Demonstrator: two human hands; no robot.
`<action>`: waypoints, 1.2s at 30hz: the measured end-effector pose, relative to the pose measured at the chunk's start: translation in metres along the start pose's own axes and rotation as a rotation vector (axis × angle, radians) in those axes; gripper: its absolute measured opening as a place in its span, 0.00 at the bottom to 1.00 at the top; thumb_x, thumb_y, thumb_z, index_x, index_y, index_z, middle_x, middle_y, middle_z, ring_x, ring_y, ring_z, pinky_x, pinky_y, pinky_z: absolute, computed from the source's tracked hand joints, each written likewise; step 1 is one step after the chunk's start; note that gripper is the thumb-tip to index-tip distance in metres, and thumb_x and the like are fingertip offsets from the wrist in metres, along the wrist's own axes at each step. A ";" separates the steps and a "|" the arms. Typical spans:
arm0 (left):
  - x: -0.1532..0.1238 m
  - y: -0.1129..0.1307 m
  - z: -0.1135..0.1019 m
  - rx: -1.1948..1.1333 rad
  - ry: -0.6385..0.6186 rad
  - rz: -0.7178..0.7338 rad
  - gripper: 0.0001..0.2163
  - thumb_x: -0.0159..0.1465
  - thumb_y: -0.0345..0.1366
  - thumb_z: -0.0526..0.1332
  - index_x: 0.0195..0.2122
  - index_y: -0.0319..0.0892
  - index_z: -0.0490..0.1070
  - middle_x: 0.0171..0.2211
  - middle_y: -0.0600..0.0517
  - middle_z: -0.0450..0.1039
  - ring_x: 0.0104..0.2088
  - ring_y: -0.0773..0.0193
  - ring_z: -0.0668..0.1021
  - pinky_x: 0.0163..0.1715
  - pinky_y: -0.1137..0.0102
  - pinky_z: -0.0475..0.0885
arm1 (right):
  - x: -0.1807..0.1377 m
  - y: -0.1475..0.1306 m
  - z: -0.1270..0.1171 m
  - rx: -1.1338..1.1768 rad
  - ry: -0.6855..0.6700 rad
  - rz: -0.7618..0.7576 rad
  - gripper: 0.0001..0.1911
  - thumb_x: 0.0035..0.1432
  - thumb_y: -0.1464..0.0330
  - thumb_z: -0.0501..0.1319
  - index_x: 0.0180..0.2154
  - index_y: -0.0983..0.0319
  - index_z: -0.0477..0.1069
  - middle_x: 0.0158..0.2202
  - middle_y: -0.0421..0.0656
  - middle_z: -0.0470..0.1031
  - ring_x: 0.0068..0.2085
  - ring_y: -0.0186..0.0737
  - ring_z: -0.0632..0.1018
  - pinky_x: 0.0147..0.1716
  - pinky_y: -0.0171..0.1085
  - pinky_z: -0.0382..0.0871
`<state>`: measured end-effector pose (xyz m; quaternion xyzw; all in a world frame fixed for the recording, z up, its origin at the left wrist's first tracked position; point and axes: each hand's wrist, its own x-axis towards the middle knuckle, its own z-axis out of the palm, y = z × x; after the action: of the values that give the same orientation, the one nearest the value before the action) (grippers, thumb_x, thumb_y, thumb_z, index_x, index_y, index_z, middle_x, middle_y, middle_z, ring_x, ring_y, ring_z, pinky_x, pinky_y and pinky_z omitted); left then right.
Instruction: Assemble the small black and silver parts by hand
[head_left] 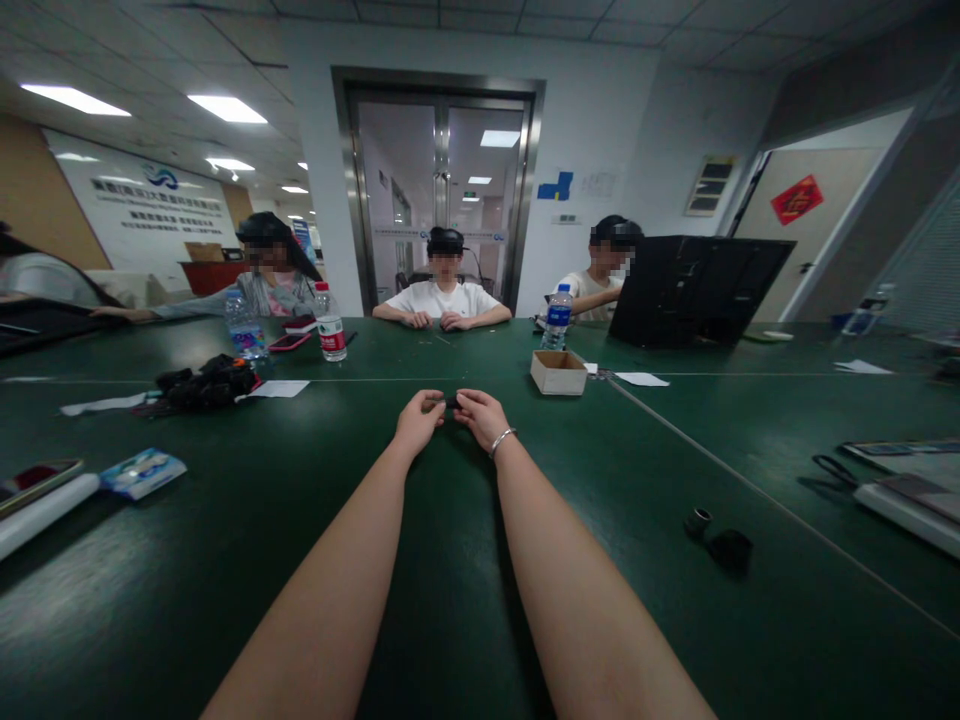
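Apparently the handling was unfinished: the right hand (481, 418) pinched a small dark piece (451, 403) over the green tabletop (454, 560); the left hand (418, 421), fingers curled, was at its other side, grip unclear; completed work could not be discerned.

From the right hand (481, 418), a path ran across the tabletop (472, 362) toward 12 o'clock, up to a co-worker's hands (453, 321); a box (560, 381) obstructed 2 o'clock, a red-labelled bottle (331, 328) 10 o'clock.

green table (450, 600) | open box (556, 381) | red-labelled bottle (331, 328) | blue-white packet (144, 473) | black bundle (206, 384)
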<state>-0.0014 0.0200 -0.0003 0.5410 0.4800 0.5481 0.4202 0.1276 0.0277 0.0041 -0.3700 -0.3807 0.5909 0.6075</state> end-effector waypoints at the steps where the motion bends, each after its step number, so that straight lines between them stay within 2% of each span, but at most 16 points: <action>1: 0.000 0.000 0.000 -0.026 0.010 -0.017 0.09 0.58 0.33 0.59 0.39 0.39 0.68 0.31 0.50 0.72 0.28 0.69 0.76 0.29 0.73 0.72 | 0.000 0.000 0.000 0.004 0.006 0.003 0.05 0.47 0.77 0.64 0.29 0.65 0.70 0.21 0.37 0.72 0.20 0.28 0.73 0.21 0.28 0.70; 4: 0.000 -0.001 0.000 -0.004 0.031 -0.081 0.09 0.60 0.38 0.57 0.35 0.37 0.69 0.27 0.49 0.71 0.25 0.67 0.75 0.26 0.72 0.72 | 0.000 0.000 0.000 0.006 0.012 0.005 0.05 0.48 0.77 0.63 0.30 0.65 0.70 0.21 0.38 0.72 0.20 0.28 0.73 0.21 0.29 0.70; 6: 0.000 -0.002 -0.001 0.047 0.019 -0.037 0.08 0.59 0.38 0.57 0.33 0.37 0.69 0.26 0.50 0.71 0.24 0.68 0.74 0.25 0.73 0.70 | 0.000 0.000 0.001 0.003 0.013 0.003 0.05 0.47 0.76 0.64 0.30 0.65 0.70 0.21 0.38 0.72 0.20 0.28 0.73 0.22 0.29 0.70; 8: 0.001 -0.003 -0.002 0.066 0.001 0.051 0.06 0.56 0.34 0.61 0.34 0.39 0.70 0.30 0.50 0.72 0.26 0.70 0.74 0.26 0.75 0.70 | 0.000 0.000 0.000 0.003 0.011 0.003 0.06 0.46 0.76 0.65 0.29 0.65 0.70 0.21 0.38 0.72 0.21 0.29 0.73 0.22 0.30 0.71; 10: 0.002 -0.004 -0.002 0.036 0.004 0.078 0.10 0.53 0.32 0.63 0.38 0.40 0.69 0.36 0.49 0.72 0.29 0.70 0.75 0.29 0.75 0.71 | 0.000 -0.001 0.000 0.008 0.015 0.005 0.06 0.46 0.76 0.65 0.29 0.65 0.70 0.21 0.38 0.71 0.21 0.29 0.73 0.23 0.30 0.71; 12: 0.003 -0.005 -0.002 -0.006 0.022 0.003 0.11 0.56 0.35 0.62 0.39 0.39 0.69 0.35 0.47 0.72 0.29 0.68 0.75 0.30 0.73 0.71 | -0.001 -0.001 0.001 0.010 0.016 0.011 0.06 0.47 0.76 0.65 0.30 0.65 0.70 0.21 0.38 0.71 0.21 0.29 0.73 0.23 0.30 0.72; 15: 0.005 -0.007 -0.002 0.004 0.016 -0.073 0.11 0.60 0.39 0.56 0.36 0.36 0.69 0.28 0.47 0.71 0.26 0.67 0.75 0.28 0.72 0.71 | -0.002 -0.002 0.001 0.001 0.010 0.013 0.05 0.48 0.76 0.64 0.30 0.65 0.70 0.21 0.38 0.71 0.21 0.30 0.74 0.22 0.30 0.71; 18: 0.005 -0.008 -0.003 0.048 -0.009 0.035 0.08 0.57 0.34 0.60 0.37 0.38 0.70 0.32 0.48 0.72 0.27 0.69 0.74 0.28 0.74 0.70 | -0.002 -0.003 0.001 0.002 0.008 0.012 0.06 0.47 0.75 0.65 0.29 0.65 0.70 0.21 0.38 0.72 0.20 0.29 0.73 0.21 0.29 0.71; 20: 0.003 -0.007 -0.003 0.019 0.008 0.070 0.13 0.54 0.32 0.62 0.42 0.40 0.69 0.37 0.48 0.72 0.30 0.69 0.75 0.31 0.74 0.71 | -0.002 -0.003 0.001 0.007 0.008 0.015 0.06 0.47 0.75 0.66 0.29 0.65 0.70 0.20 0.38 0.71 0.20 0.29 0.73 0.21 0.29 0.71; 23: 0.003 -0.005 -0.003 -0.065 0.033 -0.021 0.14 0.57 0.36 0.61 0.43 0.39 0.67 0.38 0.46 0.71 0.32 0.68 0.75 0.34 0.72 0.72 | -0.002 -0.003 0.001 0.013 0.003 0.019 0.04 0.48 0.75 0.64 0.29 0.65 0.70 0.18 0.38 0.70 0.20 0.29 0.73 0.21 0.29 0.71; 27: 0.005 -0.005 0.000 -0.095 0.026 -0.087 0.10 0.60 0.39 0.57 0.38 0.37 0.69 0.35 0.47 0.72 0.28 0.69 0.75 0.32 0.71 0.73 | -0.002 -0.003 0.001 0.015 0.001 0.022 0.04 0.48 0.75 0.65 0.29 0.65 0.70 0.18 0.38 0.70 0.20 0.30 0.73 0.21 0.30 0.71; 32: 0.004 -0.004 0.001 -0.050 0.041 -0.036 0.07 0.60 0.36 0.57 0.34 0.38 0.70 0.30 0.49 0.72 0.26 0.70 0.74 0.28 0.74 0.71 | -0.002 -0.002 0.001 0.016 -0.007 0.026 0.05 0.47 0.77 0.64 0.29 0.65 0.70 0.20 0.38 0.72 0.20 0.29 0.73 0.22 0.29 0.71; 36: 0.000 -0.002 -0.001 -0.069 0.023 0.023 0.08 0.56 0.30 0.60 0.38 0.38 0.69 0.32 0.49 0.72 0.29 0.71 0.74 0.30 0.76 0.70 | -0.002 -0.002 0.001 0.021 -0.005 0.016 0.05 0.48 0.77 0.64 0.29 0.65 0.70 0.19 0.38 0.72 0.20 0.29 0.73 0.21 0.29 0.70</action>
<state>-0.0029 0.0205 -0.0018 0.5254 0.4591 0.5753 0.4269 0.1278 0.0254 0.0059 -0.3652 -0.3729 0.6005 0.6057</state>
